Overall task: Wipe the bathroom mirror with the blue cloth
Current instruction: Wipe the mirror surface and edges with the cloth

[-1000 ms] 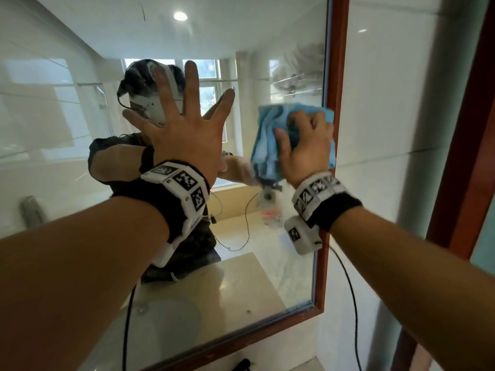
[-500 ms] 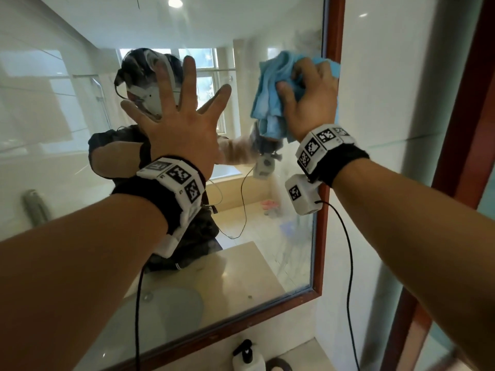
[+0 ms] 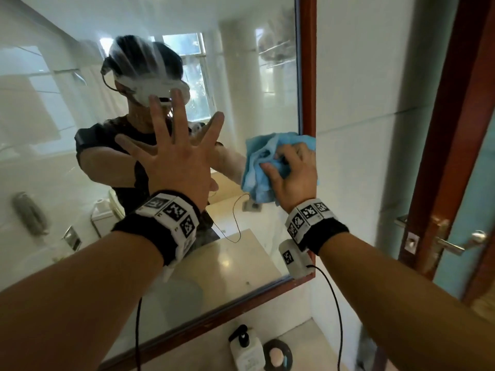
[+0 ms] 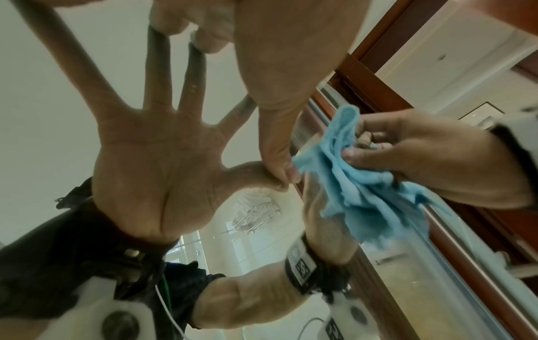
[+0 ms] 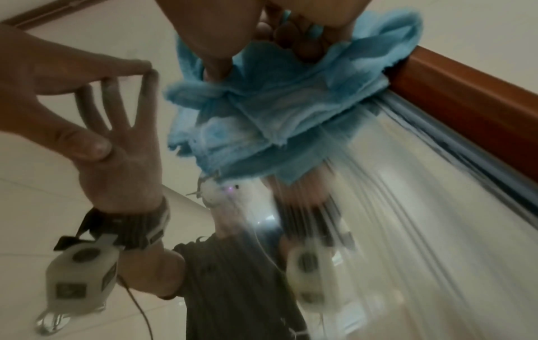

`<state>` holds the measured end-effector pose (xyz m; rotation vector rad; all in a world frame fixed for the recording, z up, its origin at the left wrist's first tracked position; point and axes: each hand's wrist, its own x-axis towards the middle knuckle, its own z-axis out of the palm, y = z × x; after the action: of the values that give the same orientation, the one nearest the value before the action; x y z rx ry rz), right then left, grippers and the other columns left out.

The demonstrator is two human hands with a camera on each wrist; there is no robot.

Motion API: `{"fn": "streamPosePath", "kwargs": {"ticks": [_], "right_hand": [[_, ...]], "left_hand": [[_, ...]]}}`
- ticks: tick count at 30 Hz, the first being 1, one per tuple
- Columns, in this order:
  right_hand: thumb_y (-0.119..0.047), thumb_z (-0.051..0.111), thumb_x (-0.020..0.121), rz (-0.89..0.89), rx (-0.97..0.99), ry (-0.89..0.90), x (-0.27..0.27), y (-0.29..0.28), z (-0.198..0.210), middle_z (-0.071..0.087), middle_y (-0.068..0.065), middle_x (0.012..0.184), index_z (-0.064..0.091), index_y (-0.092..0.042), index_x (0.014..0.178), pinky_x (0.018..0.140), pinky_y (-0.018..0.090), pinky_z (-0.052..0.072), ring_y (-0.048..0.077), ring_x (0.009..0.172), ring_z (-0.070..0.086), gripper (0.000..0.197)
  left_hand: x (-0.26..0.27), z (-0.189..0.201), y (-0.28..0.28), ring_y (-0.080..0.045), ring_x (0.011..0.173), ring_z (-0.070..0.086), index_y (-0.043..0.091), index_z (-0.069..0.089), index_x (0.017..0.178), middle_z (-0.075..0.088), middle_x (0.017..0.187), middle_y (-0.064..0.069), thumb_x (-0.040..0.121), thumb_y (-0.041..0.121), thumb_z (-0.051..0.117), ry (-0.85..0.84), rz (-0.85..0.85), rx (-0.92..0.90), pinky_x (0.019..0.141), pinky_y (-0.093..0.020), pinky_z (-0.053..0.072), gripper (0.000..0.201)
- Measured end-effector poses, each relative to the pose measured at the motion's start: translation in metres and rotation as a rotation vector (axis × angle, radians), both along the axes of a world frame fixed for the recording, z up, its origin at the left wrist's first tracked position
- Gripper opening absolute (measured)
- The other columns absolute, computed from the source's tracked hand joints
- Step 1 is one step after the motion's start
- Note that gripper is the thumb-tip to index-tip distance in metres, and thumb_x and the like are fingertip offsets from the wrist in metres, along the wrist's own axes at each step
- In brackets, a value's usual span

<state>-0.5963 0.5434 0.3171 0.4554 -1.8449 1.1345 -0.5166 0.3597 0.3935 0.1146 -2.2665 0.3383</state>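
Note:
The mirror point(image 3: 254, 62) has a red-brown wooden frame point(image 3: 308, 76). My left hand point(image 3: 174, 162) lies flat on the glass with its fingers spread wide and holds nothing. My right hand point(image 3: 294, 180) grips the bunched blue cloth point(image 3: 259, 167) and presses it on the glass right beside the frame's right side. In the right wrist view the blue cloth point(image 5: 262, 103) is crumpled under my fingers and touches the frame point(image 5: 465, 103). The left wrist view shows the cloth point(image 4: 358, 184) just right of my left thumb. Smeared streaks lie on the glass over my reflection.
A white tiled wall point(image 3: 375, 129) runs right of the mirror, then a wooden door frame with a metal door handle point(image 3: 455, 245). Below the mirror, a pump bottle point(image 3: 246, 349) and a round dark item point(image 3: 277, 357) stand on the counter. Cables hang from both wrists.
My right hand went up with the cloth to the mirror's top right, then came down along the right frame side to mid height. My left hand stayed flat on the glass.

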Motion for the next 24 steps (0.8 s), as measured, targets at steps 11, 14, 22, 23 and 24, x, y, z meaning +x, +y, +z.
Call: {"fn": "streamPosePath", "kwargs": {"ticks": [11,14,22,23,24], "right_hand": [[-0.029,0.072,0.084,0.018,-0.038,-0.121,0.009,-0.004,-0.034,0.047,-0.001,0.096,0.061,-0.018,0.09,0.081,0.037,0.042,0.021,0.093,0.042,0.017],[-0.031,0.071,0.084,0.021,-0.069,-0.069,0.011,-0.009,-0.007,0.045,-0.004,0.094,0.063,-0.017,0.089,0.079,0.031,0.04,0.023,0.093,0.046,0.017],[-0.034,0.068,0.082,-0.012,-0.082,0.095,-0.004,-0.007,0.09,0.046,-0.006,0.094,0.062,-0.017,0.092,0.073,0.021,0.031,0.02,0.09,0.047,0.021],[-0.034,0.067,0.083,-0.011,-0.07,0.093,-0.005,-0.006,0.09,0.045,-0.006,0.094,0.062,-0.016,0.093,0.074,0.023,0.033,0.019,0.089,0.046,0.021],[-0.035,0.066,0.084,-0.007,-0.064,0.092,-0.005,-0.005,0.088,0.045,-0.005,0.094,0.062,-0.016,0.094,0.074,0.023,0.034,0.018,0.089,0.046,0.022]], "left_hand": [[0.01,0.0,0.009,-0.045,0.147,-0.008,0.052,-0.001,0.148,-0.012,0.162,-0.014,0.051,0.067,0.079,-0.003,0.063,-0.064,0.093,-0.086,0.011,0.126],[0.007,0.0,0.007,-0.045,0.147,-0.008,0.053,-0.003,0.148,-0.013,0.162,-0.015,0.052,0.072,0.072,0.001,0.058,-0.071,0.092,-0.086,0.009,0.123],[0.006,-0.001,0.002,-0.046,0.147,-0.003,0.053,0.0,0.149,-0.007,0.163,-0.015,0.048,0.084,0.028,0.044,-0.023,-0.074,0.09,-0.086,0.007,0.109],[0.006,-0.001,0.002,-0.046,0.147,-0.003,0.053,0.0,0.15,-0.006,0.163,-0.015,0.047,0.083,0.015,0.049,-0.034,-0.07,0.09,-0.086,0.007,0.108],[0.006,-0.001,0.002,-0.046,0.147,-0.003,0.053,0.0,0.15,-0.006,0.163,-0.016,0.047,0.083,0.007,0.048,-0.045,-0.068,0.09,-0.086,0.006,0.107]]}}
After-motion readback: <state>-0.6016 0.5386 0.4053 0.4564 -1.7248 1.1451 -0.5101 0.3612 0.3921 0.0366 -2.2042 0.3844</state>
